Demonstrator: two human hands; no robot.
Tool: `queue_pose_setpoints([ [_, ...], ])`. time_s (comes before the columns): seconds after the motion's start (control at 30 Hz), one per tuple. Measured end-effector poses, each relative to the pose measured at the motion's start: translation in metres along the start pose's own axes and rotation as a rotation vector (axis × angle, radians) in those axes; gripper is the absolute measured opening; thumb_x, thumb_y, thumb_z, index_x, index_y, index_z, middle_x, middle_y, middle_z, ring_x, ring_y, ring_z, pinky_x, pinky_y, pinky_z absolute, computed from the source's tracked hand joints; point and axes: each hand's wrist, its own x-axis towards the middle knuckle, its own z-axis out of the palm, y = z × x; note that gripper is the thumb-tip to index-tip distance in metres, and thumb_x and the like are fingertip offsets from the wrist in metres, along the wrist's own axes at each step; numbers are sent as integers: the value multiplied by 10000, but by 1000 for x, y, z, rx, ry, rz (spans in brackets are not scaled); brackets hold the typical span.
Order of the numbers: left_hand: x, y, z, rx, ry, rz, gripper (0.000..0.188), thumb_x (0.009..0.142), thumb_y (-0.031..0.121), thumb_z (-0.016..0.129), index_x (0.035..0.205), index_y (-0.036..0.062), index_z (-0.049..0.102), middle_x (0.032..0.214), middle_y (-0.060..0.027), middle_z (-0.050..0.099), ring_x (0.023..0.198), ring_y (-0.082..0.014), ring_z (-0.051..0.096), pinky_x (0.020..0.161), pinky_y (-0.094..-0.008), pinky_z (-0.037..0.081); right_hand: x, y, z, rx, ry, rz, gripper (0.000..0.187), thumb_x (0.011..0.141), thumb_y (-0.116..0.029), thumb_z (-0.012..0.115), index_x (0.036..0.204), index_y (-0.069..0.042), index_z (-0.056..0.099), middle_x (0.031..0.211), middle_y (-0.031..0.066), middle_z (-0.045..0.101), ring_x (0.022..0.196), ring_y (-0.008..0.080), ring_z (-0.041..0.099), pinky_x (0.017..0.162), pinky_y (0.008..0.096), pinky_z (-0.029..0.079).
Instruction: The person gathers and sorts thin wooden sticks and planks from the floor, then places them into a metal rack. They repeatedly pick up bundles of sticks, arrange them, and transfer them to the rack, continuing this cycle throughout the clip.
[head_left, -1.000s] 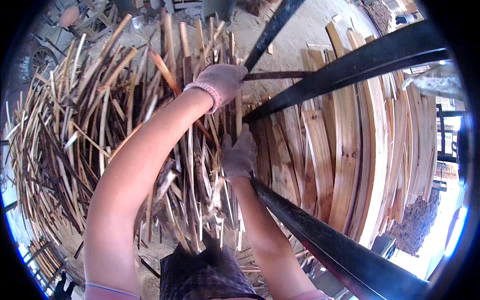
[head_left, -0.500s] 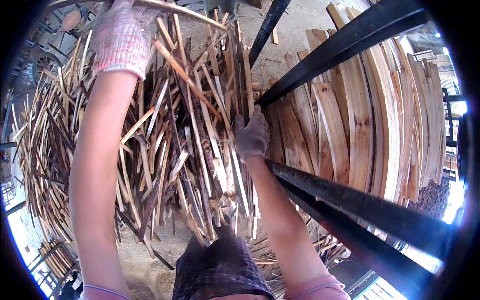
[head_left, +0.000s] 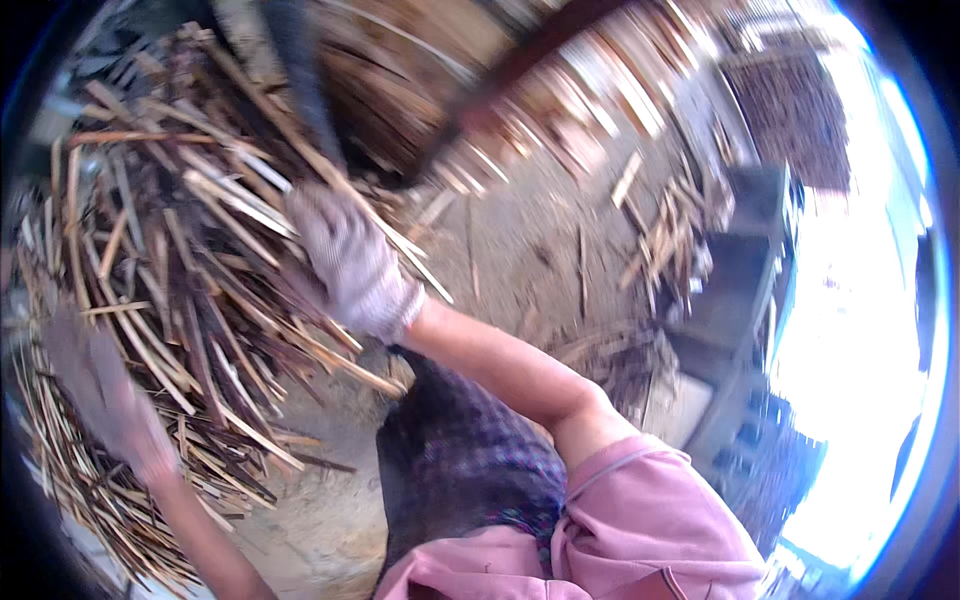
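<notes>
My left hand [head_left: 105, 395], in a pale knitted glove, lies over the left side of a large heap of thin wood strips [head_left: 190, 300]. It is blurred, but its fingers look stretched out and it shows nothing held. Against the heap's right side rests my right hand [head_left: 355, 265], also gloved, thumb apart from the fingers. A long wood strip [head_left: 265, 105] passes just beyond its fingertips. Strip ends meet the palm side, where contact is partly hidden. The strips lie crossed at many angles, some pale, some dark with bark.
A blurred dark metal bar [head_left: 500, 85] crosses above, with another upright bar [head_left: 295, 70] beside the heap. Stacked boards [head_left: 400, 90] lie behind them. Scattered offcuts [head_left: 665, 235] lie on the dusty floor [head_left: 520, 255]. A grey-blue metal structure [head_left: 735, 260] stands at the right.
The view has swung toward the right and is blurred. My left hand has let go of the long strip at the far edge and is now over the heap. My right hand stays by the heap's side.
</notes>
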Motion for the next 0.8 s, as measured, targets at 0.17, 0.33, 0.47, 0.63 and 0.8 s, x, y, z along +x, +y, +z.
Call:
queue_pose_setpoints([
  [0.17,-132,-3,-16,39,-260,138,582,1048,248,518,1556,-17,412,1628,-172,408,1569,-333,248,1286,-454,156,-233,-8,-49,80,-280,702,650,902,-248,687,1457,14,473,1413,279,562,1305,444,559,1106,478,461],
  [0.33,-221,44,29,-468,-691,78,714,971,129,644,1581,-53,319,1591,-251,421,1506,-348,370,1261,-420,235,-550,13,-80,-230,-744,1294,553,965,-484,580,1131,32,690,1192,323,682,1161,450,659,998,501,511],
  [0.47,-252,40,58,-618,-870,71,725,961,169,679,1562,-62,346,1553,-255,463,1442,-365,459,1217,-430,316,-568,-32,-120,-117,-425,1971,599,938,-495,558,1218,19,687,1266,339,650,1237,465,619,1051,506,481],
  [0.63,-266,26,89,-568,-980,-9,709,948,158,686,1547,-58,375,1525,-269,498,1399,-376,509,1172,-424,379,-596,-17,-120,-107,-332,1913,631,945,-550,561,1169,22,706,1188,338,680,1159,474,656,991,520,513],
  [0.8,-275,-28,142,-365,-1025,-230,700,952,245,630,1537,-61,396,1547,-271,478,1420,-371,490,1172,-418,369,-623,14,-94,-78,-258,1840,633,951,-540,566,1179,37,693,1133,342,690,1115,479,667,959,530,514],
])
